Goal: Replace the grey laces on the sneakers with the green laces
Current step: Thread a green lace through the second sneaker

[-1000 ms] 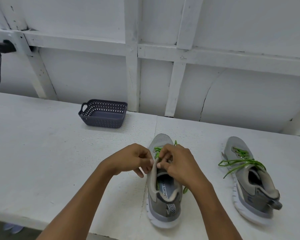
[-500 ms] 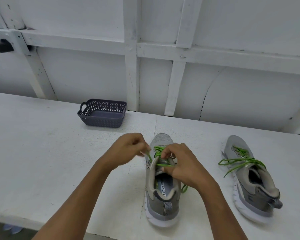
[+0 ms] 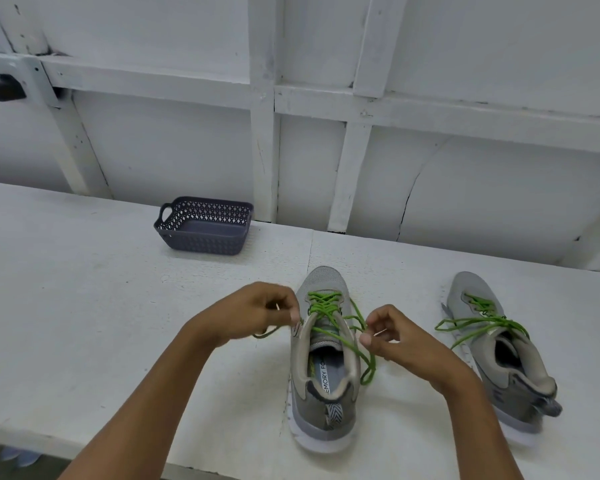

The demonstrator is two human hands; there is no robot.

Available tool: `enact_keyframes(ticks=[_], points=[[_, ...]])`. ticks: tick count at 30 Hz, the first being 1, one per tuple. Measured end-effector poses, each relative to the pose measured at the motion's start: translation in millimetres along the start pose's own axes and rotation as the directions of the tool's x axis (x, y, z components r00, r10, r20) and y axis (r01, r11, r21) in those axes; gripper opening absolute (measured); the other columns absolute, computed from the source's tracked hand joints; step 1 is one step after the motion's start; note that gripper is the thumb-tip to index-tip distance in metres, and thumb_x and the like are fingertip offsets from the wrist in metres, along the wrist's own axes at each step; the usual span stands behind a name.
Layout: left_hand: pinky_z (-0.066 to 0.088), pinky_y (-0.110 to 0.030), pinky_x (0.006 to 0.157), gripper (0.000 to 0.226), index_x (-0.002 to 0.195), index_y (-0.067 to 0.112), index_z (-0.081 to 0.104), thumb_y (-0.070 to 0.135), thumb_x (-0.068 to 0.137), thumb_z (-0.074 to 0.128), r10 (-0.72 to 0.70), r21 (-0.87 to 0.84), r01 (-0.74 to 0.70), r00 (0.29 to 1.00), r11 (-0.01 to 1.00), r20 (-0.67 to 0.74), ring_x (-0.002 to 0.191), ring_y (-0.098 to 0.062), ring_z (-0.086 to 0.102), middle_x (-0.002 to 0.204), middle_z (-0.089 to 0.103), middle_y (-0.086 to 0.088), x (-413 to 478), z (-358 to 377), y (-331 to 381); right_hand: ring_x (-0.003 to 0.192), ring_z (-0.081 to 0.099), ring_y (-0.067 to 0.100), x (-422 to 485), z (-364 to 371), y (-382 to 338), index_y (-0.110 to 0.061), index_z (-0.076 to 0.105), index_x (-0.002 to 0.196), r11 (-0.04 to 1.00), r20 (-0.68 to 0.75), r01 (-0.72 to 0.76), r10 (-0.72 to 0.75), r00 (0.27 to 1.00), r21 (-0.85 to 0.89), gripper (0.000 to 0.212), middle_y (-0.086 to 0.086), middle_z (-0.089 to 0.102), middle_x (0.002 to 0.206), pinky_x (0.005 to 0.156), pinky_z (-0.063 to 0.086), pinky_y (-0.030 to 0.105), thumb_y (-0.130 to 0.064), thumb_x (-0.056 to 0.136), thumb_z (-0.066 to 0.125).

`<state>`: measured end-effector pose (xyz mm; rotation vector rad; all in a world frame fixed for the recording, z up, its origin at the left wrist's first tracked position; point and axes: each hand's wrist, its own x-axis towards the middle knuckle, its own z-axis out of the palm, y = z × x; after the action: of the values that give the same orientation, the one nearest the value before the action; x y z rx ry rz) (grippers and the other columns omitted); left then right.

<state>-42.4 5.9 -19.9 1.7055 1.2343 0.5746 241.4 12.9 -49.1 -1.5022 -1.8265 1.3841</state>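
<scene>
**Inspector:** Status of the centre sneaker [image 3: 321, 386]?

**Assessor:** It stands on the table [image 3: 84, 306], toe pointing away from the person. A green lace [image 3: 326, 306] is crossed through its eyelets up to the collar. No grey lace is visible on it.

**Inspector:** The hands?

**Assessor:** The left hand [image 3: 257, 313], just left of the sneaker's collar, has its fingers curled and pinches one lace end. The right hand [image 3: 395, 337], just right of the collar, pinches the other run. Slack from that run droops in a loop beside the sneaker's right wall.

**Inspector:** Other items?

**Assessor:** A second sneaker [image 3: 499, 358], well to the right of the centre sneaker, is also green-laced, with its ends loose and untied. A dark basket [image 3: 201, 226] sits beyond the centre sneaker and to its left.

**Inspector:** Risks?

**Assessor:** In my judgement, three.
- An unequal pull would leave one end too short for tying.
- The drooping loop could snag under the sole or knot on itself when drawn.
- A hard outward tug, with nothing holding the sneaker down, could drag or tip it.

Tightness of the lower crossings cannot be confirmed from this view.
</scene>
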Motion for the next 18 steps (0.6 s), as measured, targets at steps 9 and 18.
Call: enact_keyframes(ticks=[9, 18], points=[[0.03, -0.023, 0.045, 0.018, 0.085, 0.012, 0.052, 0.016, 0.102, 0.049, -0.186, -0.554, 0.01, 0.947, 0.832, -0.263, 0.052, -0.013, 0.034, 0.073, 0.054, -0.005, 4.6, -10.5, -4.2, 0.077, 0.06, 0.017, 11.4, 5.3, 7.9, -0.01, 0.056, 0.095, 0.943, -0.28, 0.038, 0.06, 0.958, 0.332, 0.016, 0.01, 0.06, 0.088, 0.068, 0.051, 0.03, -0.019, 0.103, 0.045], [0.045, -0.024, 0.07, 0.01, 0.09, 0.01, 0.065, 0.013, 0.097, 0.059, -0.003, -0.183, 0.0, 1.0, 0.983, -0.013, 0.079, -0.006, 0.06, 0.09, 0.071, 0.003, -4.0, -7.1, -8.1, 0.071, 0.059, 0.019, 2.7, 16.0, 3.2, -0.006, 0.064, 0.081, 0.949, 0.03, 0.009, -0.019, 0.999, 0.315, 0.036, 0.006, 0.061, 0.073, 0.068, 0.047, 0.03, -0.035, 0.097, 0.051]])
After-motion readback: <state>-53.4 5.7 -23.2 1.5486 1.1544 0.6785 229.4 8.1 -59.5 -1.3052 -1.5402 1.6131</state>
